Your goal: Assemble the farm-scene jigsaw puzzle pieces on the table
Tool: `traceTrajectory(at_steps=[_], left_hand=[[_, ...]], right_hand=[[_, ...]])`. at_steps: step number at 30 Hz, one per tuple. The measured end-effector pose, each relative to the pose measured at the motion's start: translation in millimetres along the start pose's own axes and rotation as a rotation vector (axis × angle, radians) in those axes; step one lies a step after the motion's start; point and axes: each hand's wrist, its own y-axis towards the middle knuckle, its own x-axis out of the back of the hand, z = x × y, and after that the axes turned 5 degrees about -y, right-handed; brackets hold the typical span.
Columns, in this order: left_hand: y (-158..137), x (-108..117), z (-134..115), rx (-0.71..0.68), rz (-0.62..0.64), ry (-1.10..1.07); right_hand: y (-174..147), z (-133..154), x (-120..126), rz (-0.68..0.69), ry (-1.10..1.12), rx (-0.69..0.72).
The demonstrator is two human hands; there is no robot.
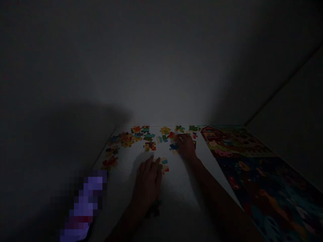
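My left hand lies on the white surface with its fingers stretched forward, beside a small cluster of jigsaw puzzle pieces. The fingertips touch or nearly touch the cluster's left edge. Farther forward and to the right, my right hand reaches in among loose pieces. Its fingers are bent together on an orange-red puzzle piece, though dim light blurs the grip. A blue piece lies just below those fingers. One dark piece sits near my left wrist, partly covered by it.
Several loose pieces are scattered along the back and left of the white tabletop. Colourful printed pictures, one with a red barn, cover the right side. A plain wall rises behind. At lower left is a pixelated purple patch.
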Motion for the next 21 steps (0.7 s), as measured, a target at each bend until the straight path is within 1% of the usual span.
traceTrajectory(at_steps=[3, 5, 8, 10, 11, 13, 16, 18, 21], left_hand=[[-6.2, -23.1, 12.0, -0.003, 0.041, 0.138], [-11.2, -30.2, 18.9, -0.040, 0.054, 0.190], [-12.7, -30.0, 28.9, -0.087, 0.046, 0.223], [-8.3, -24.9, 36.7, -0.081, 0.030, 0.224], [-4.8, -21.8, 41.2, -0.070, 0.024, 0.213], [3.1, -15.7, 50.7, -0.044, 0.012, 0.161], [13.2, -11.8, 64.0, -0.025, -0.028, 0.042], [17.0, -13.8, 71.0, -0.014, -0.069, -0.003], [18.9, -18.2, 77.0, -0.009, -0.090, -0.033]], right_hand=[[0.0, 0.2, -0.1, -0.019, 0.031, 0.000], [0.8, -1.0, 0.6, -0.041, 0.050, -0.015], [2.9, -10.0, 6.8, -0.076, 0.035, -0.029], [5.2, -21.9, 15.4, -0.119, -0.023, -0.053], [6.6, -28.8, 20.5, -0.155, -0.055, -0.083], [9.3, -41.9, 31.1, -0.247, -0.068, -0.199], [12.1, -52.9, 43.5, -0.364, -0.008, -0.369], [13.8, -54.1, 47.0, -0.406, 0.027, -0.449], [16.1, -51.7, 47.7, -0.433, 0.070, -0.538]])
